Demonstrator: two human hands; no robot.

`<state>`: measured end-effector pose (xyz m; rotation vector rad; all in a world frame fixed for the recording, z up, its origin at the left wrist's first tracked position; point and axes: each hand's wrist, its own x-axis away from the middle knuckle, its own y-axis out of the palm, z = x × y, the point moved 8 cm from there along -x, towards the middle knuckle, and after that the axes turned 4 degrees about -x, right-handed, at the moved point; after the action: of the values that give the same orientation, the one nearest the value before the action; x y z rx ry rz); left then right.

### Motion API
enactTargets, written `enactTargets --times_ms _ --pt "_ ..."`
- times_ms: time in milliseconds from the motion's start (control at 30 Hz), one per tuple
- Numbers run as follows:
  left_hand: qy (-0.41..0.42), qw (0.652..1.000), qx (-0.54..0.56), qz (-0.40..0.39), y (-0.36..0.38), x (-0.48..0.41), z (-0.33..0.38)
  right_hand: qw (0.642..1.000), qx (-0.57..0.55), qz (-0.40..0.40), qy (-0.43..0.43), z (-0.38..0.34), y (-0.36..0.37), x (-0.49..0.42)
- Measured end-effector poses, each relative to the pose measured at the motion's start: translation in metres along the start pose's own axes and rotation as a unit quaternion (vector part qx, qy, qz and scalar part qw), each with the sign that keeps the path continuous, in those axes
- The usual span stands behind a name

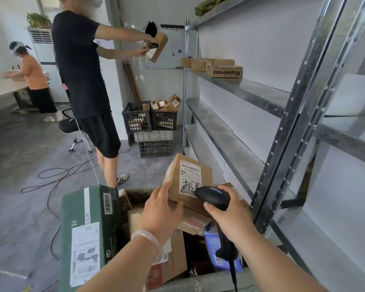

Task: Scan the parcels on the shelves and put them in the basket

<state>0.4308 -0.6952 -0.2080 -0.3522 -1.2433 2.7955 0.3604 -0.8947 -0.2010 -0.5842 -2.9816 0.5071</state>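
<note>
Scanner [213, 198] hides lower label [190, 175] corner on parcel [174, 175].

The parcel [204, 175] mid-frame is plain matt brown cardboard with a smooth white paper label [190, 178], and the scanner [213, 197] next to it is black plastic with a slight sheen. Shelves [240, 89] on the right are dull, mottled metal. The green box [89, 207] lower left is smooth printed card, and the crates [137, 116] at the back are black plastic lattice.

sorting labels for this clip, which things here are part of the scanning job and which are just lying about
Job: brown parcel in left hand, scanner in right hand, basket, shelf boxes.
Lying about: office chair, floor cables, plant, air conditioner.
</note>
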Motion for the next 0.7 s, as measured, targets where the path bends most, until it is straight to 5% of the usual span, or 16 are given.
enactTargets --times_ms 333,700 --pt "0.044 0.997 -0.055 0.024 -0.008 0.006 0.009 1.000 0.002 0.005 0.009 0.001 -0.001 -0.003" --pt "-0.006 0.999 -0.050 -0.011 -0.006 0.006 -0.005 0.998 0.042 -0.044 0.023 0.007 0.017 -0.007"
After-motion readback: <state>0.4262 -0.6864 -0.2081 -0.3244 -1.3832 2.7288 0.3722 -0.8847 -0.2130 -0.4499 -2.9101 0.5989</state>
